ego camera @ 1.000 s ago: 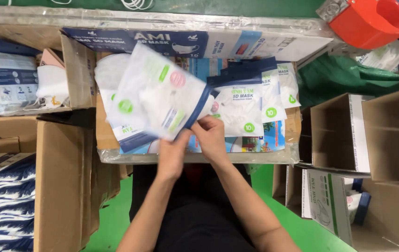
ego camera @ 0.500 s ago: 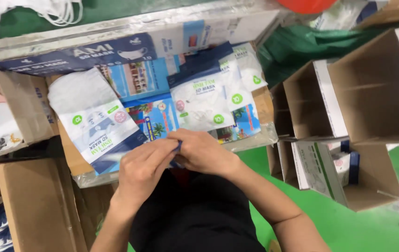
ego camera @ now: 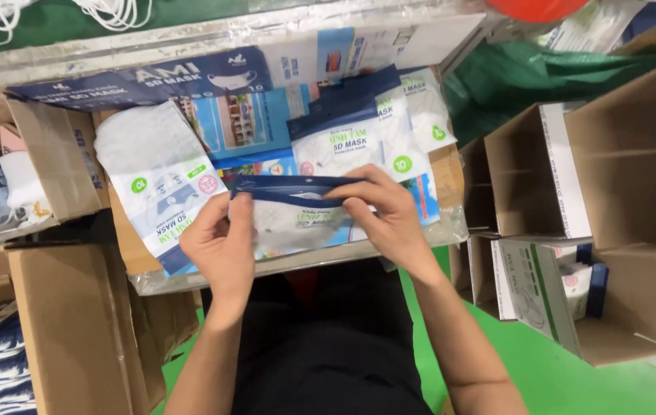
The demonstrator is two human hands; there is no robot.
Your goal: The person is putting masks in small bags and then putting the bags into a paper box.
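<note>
hands at work: my left hand (ego camera: 220,242) and right hand (ego camera: 385,211) pinch opposite ends of a clear, navy-topped plastic mask pouch (ego camera: 297,211) over the near tray edge; sealing its strip seems under way, needing a steady press along it.

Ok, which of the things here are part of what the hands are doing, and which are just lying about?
In hand:
- mask packet, pinched along its dark blue top edge by left hand and right hand
- tray beneath it

Lying about:
- other mask packets
- open cardboard boxes
- loose white masks
</note>
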